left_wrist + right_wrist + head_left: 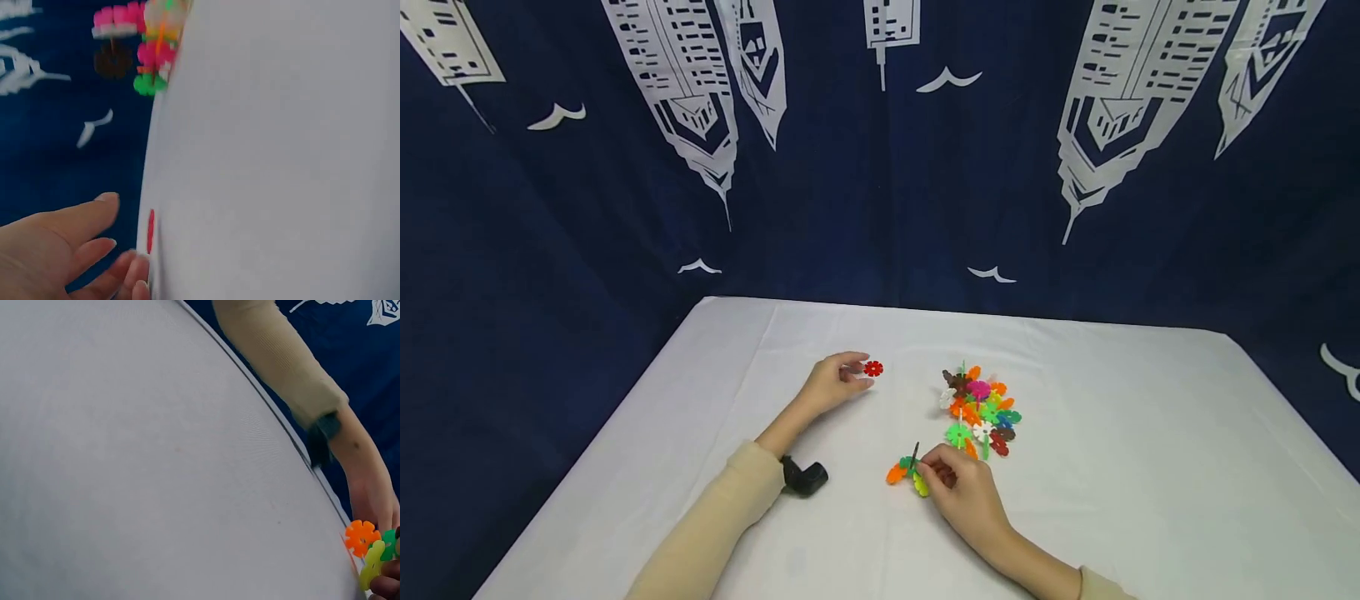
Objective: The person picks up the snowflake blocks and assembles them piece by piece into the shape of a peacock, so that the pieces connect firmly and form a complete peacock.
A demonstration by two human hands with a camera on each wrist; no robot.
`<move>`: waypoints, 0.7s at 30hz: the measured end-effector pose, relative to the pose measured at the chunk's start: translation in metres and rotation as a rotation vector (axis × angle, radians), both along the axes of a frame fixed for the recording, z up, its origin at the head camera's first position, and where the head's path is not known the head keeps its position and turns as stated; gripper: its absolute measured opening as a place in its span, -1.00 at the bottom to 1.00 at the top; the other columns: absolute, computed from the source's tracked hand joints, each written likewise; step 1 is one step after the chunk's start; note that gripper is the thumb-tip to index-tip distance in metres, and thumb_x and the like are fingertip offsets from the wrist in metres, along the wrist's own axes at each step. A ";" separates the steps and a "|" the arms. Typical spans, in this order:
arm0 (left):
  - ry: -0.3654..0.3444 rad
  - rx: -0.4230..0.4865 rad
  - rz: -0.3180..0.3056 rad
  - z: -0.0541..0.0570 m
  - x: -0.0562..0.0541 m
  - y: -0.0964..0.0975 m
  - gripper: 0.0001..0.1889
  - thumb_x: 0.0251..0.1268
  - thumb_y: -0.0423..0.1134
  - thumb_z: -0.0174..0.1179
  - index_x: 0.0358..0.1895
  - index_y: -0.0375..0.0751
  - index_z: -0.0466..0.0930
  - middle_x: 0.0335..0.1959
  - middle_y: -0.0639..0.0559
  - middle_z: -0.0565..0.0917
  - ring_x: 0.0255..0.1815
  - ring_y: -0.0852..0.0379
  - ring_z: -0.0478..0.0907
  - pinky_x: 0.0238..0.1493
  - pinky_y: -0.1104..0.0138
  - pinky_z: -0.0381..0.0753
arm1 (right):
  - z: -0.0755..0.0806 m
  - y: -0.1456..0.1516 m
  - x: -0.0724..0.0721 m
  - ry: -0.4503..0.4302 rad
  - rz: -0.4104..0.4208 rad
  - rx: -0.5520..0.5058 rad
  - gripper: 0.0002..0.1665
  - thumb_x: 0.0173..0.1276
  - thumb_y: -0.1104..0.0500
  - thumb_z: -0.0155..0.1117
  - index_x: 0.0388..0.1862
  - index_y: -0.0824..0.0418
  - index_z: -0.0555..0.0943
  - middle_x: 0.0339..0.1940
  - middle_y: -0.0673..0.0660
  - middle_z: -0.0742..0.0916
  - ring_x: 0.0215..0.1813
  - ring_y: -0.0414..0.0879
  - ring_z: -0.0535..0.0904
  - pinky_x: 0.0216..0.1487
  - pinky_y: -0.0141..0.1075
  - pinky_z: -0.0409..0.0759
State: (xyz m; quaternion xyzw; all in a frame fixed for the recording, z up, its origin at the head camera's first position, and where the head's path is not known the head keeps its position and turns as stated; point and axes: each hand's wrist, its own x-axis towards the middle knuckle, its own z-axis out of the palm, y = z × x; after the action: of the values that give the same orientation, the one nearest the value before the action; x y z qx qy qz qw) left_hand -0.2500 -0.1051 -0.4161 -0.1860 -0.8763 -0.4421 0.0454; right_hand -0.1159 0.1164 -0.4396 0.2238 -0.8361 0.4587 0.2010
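Observation:
My left hand (838,382) reaches toward a red flower-shaped plastic disc (873,368) on the table. In the left wrist view, thumb and fingers stand apart and the disc (150,231) shows as a thin red edge just past the fingertips; whether they touch it I cannot tell. My right hand (964,492) pinches a small cluster of interlocking flower discs (907,468) above the near middle of the table. Its orange disc (362,537), yellow disc (372,565) and green disc (388,544) show in the right wrist view, along with a dark disc (915,455) seen edge-on from the head.
A heap of multicoloured flower discs (981,408) lies beyond and right of the right hand. The white-covered table (1120,450) ends at a dark blue curtain (880,208) with white building prints. A black wrist camera (805,479) sits at the left cuff.

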 end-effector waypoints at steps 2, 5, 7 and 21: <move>-0.020 -0.091 0.054 -0.004 -0.017 0.004 -0.54 0.01 -0.29 0.41 0.05 -0.32 0.58 -0.18 -0.11 0.60 -0.40 0.14 0.44 -0.39 0.37 0.47 | -0.002 0.001 0.000 0.005 -0.008 0.006 -0.77 0.10 0.39 0.38 -0.51 0.08 0.57 -0.59 -0.25 0.52 -0.58 -0.35 0.37 -0.61 -0.47 0.43; -0.012 -0.183 0.090 -0.005 -0.031 0.014 -0.61 -0.04 -0.27 0.44 -0.07 -0.28 0.65 -0.25 -0.08 0.56 -0.34 0.09 0.45 -0.30 0.30 0.47 | -0.002 0.003 0.000 0.025 -0.009 0.003 -0.71 0.07 0.44 0.38 -0.51 0.06 0.55 -0.60 -0.24 0.51 -0.59 -0.34 0.36 -0.63 -0.47 0.41; -0.004 -0.193 0.103 -0.004 -0.035 0.019 -0.71 -0.05 -0.30 0.44 -0.19 -0.26 0.67 -0.32 -0.06 0.54 -0.32 0.06 0.46 -0.27 0.27 0.48 | -0.002 0.004 -0.001 0.023 -0.006 -0.002 -0.76 0.10 0.41 0.38 -0.50 0.10 0.57 -0.58 -0.23 0.52 -0.58 -0.33 0.37 -0.62 -0.47 0.42; -0.201 0.108 -0.232 0.011 0.058 0.003 -0.91 0.09 -0.45 0.31 -0.32 -0.30 0.65 -0.55 0.05 0.62 -0.56 0.11 0.56 -0.51 0.38 0.56 | -0.002 0.003 0.000 -0.008 0.001 -0.048 -0.68 0.03 0.44 0.40 -0.51 0.05 0.52 -0.62 -0.20 0.49 -0.62 -0.33 0.35 -0.67 -0.47 0.40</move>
State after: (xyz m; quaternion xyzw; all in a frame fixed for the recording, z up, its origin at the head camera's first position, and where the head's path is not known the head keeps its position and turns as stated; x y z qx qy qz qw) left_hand -0.1916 -0.1023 -0.4046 -0.2380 -0.8240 -0.5074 -0.0840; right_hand -0.1159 0.1199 -0.4413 0.2174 -0.8255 0.4799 0.2026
